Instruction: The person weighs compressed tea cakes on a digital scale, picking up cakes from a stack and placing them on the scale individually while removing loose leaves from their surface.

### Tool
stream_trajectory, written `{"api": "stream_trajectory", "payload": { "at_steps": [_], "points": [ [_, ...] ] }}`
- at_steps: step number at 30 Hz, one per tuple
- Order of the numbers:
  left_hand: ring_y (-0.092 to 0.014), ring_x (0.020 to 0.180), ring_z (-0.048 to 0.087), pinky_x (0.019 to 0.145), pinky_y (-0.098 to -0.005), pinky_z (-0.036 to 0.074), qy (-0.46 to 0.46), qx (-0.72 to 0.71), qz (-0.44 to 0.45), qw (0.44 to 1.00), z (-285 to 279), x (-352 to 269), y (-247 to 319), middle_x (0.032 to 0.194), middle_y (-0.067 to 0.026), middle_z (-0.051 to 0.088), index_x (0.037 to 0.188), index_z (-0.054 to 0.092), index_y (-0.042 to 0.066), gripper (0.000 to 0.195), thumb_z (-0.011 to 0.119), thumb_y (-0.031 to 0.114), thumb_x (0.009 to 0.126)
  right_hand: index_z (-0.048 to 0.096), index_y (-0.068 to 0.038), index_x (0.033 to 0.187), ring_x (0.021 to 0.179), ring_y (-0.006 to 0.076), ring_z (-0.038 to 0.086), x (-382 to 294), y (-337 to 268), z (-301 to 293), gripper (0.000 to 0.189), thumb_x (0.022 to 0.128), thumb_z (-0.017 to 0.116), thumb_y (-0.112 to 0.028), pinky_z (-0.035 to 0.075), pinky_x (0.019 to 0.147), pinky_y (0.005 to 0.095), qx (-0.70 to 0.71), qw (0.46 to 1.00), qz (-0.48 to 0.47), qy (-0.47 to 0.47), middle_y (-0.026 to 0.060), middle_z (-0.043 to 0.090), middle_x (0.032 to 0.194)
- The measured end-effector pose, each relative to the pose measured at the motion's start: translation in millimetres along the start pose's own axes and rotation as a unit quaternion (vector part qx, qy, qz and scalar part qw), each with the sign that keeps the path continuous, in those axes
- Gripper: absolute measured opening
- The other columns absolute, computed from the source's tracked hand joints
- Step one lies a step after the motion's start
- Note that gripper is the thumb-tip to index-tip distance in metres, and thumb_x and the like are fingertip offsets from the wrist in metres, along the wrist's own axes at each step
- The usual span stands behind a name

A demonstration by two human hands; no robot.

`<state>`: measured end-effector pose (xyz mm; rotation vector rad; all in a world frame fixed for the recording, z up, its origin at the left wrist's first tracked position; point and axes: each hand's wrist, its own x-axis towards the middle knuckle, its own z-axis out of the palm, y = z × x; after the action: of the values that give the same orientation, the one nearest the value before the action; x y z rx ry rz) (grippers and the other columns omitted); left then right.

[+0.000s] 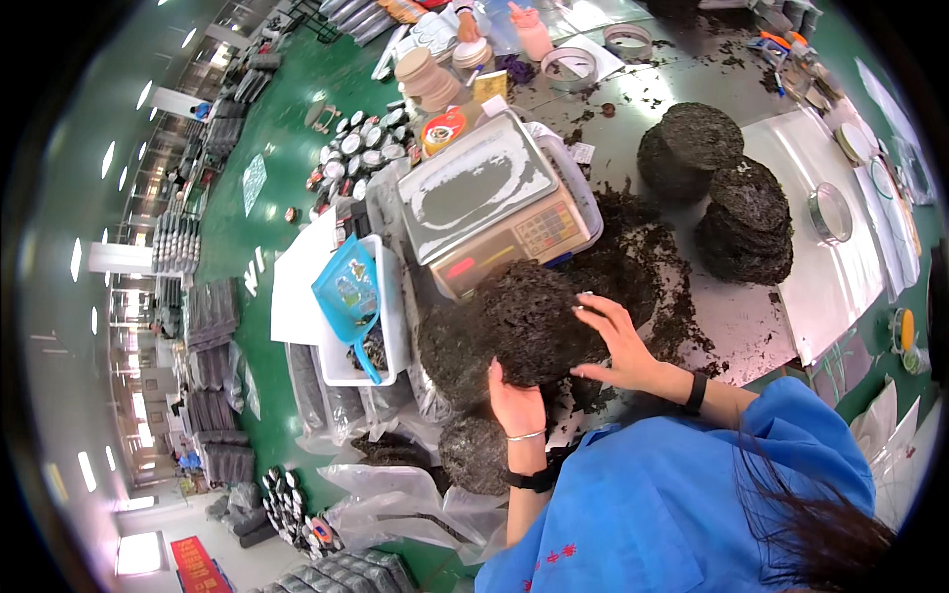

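Note:
My left hand [517,406] supports the lower edge of a round, dark cake of what looks like dried seaweed [528,319]. At its right edge is my right hand [621,347], thumb and fingers spread around the rim. The fingers beneath the cake are hidden. Just beyond it stands a digital scale [478,185] with a lit red display. Other dark round cakes [456,356] lie below and to the left of the held one, and another round cake [474,454] sits beside my left wrist. Loose dark flakes [667,296] cover the metal table to the right.
Two stacks of dark cakes [689,148] [745,222] stand at the right, near a metal ring [830,213]. A white bin [397,311] holds a blue dustpan [348,282] on the left. Across the table, another person's hand [468,28] touches a stack of round pieces [472,53].

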<state>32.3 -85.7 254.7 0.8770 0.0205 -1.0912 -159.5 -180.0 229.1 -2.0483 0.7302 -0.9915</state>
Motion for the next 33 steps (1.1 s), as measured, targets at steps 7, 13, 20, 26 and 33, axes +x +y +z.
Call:
{"api": "stream_trajectory", "payload": {
  "at_steps": [7,13,20,26,33],
  "points": [
    [-0.023,0.127,0.06,0.111,-0.0396,0.047,-0.113,0.116,0.031,0.986,9.3,-17.9,-2.4,0.139,-0.0101,0.062,0.141,0.052,0.004,0.041,0.062,0.02,0.104,0.057,-0.006,0.139,0.132,0.0395,0.053,20.4,-26.9,6.0,0.066,0.085,0.082,-0.034,0.044,0.109,0.0487,-0.023,0.997,-0.054,-0.046,0.0195,0.053,0.147],
    [-0.016,0.119,0.06,0.1,-0.0307,0.053,-0.144,0.187,0.077,0.969,3.7,-18.5,-6.1,0.131,-0.0067,0.063,0.143,0.048,0.0,0.059,0.076,0.001,0.091,0.055,-0.002,0.14,0.128,0.0392,0.058,22.4,-44.2,-1.4,0.061,0.088,0.077,-0.024,0.049,0.104,0.0476,-0.05,0.995,-0.075,-0.045,0.0201,0.055,0.146],
    [-0.021,0.127,0.059,0.108,-0.0354,0.051,-0.144,0.228,0.029,0.963,28.1,-26.0,0.6,0.142,-0.0146,0.058,0.154,0.039,-0.004,0.07,0.073,-0.002,0.094,0.059,0.002,0.13,0.101,0.0395,0.07,13.4,-40.8,9.3,0.041,0.092,0.068,-0.011,0.059,0.084,0.0426,-0.085,0.993,-0.072,-0.027,0.0227,0.066,0.129],
    [-0.02,0.129,0.058,0.111,-0.0335,0.047,-0.129,0.303,0.076,0.941,19.7,-24.5,-2.3,0.144,-0.0146,0.057,0.155,0.04,-0.004,0.062,0.067,0.001,0.099,0.061,0.001,0.119,0.091,0.039,0.071,12.6,-40.7,12.1,0.028,0.092,0.066,-0.004,0.06,0.076,0.0415,-0.05,0.997,-0.048,-0.027,0.0212,0.069,0.118],
    [-0.014,0.123,0.058,0.107,-0.0292,0.045,-0.121,0.227,0.07,0.964,22.2,-30.8,5.5,0.138,-0.0075,0.059,0.15,0.047,-0.003,0.05,0.061,0.011,0.105,0.059,-0.002,0.121,0.105,0.0406,0.068,22.3,-64.2,4.8,0.035,0.091,0.072,-0.015,0.058,0.084,0.044,-0.045,0.997,-0.065,-0.02,0.0232,0.064,0.128]
  ]
}}
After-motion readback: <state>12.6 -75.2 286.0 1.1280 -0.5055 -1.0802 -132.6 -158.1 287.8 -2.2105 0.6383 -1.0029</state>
